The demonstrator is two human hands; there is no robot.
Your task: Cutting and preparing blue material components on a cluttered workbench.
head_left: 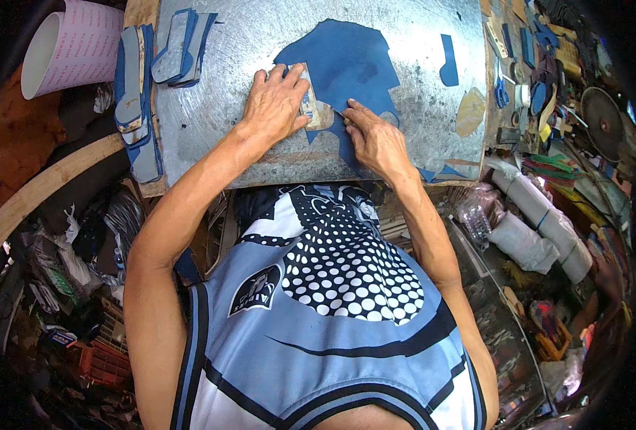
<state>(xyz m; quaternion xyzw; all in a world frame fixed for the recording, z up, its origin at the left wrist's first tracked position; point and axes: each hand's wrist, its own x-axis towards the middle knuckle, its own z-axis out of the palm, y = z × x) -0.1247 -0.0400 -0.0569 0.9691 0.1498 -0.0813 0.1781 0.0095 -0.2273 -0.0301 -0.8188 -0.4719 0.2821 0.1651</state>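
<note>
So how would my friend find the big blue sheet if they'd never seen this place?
Start with the silvery metal tabletop at the top of the picture. Near its middle, by the left hand and right hand, is the blue sheet. It's much bigger than the narrow blue strip to its right or the cut pieces at left, and has an uneven edge.

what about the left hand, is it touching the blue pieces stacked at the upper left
No, the left hand rests on a pale template beside the blue sheet, well apart from the stacked pieces.
</note>
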